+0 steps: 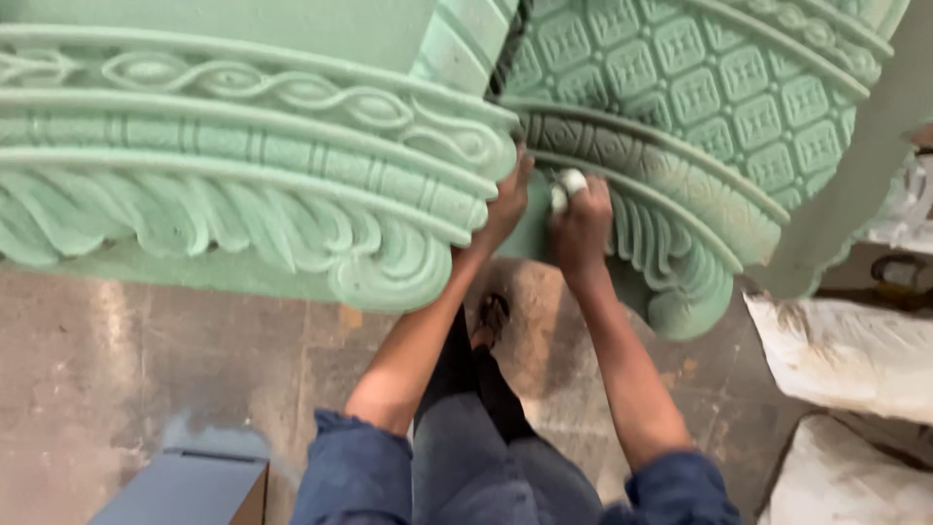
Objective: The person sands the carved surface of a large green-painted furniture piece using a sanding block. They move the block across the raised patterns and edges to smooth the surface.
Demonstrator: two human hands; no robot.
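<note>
Risk of gouging pale green carved foam cornice [292, 185] at the corner seam
Right hand [581, 226] clenched round small white pad [569, 185]; left hand [505, 206] flat, fingers together; too much pressure

A carved moulding [243, 165] fills the upper left of the frame, a second carved panel [700, 126] the upper right. Both hands meet at the gap between them, centre frame. A box [190, 486] sits lower left on the floor [126, 360], sacks [846, 360] lower right.

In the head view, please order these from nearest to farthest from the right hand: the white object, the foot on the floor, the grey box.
1. White object: in the right hand.
2. Foot: below, on the floor.
3. Grey box: far lower left.
</note>
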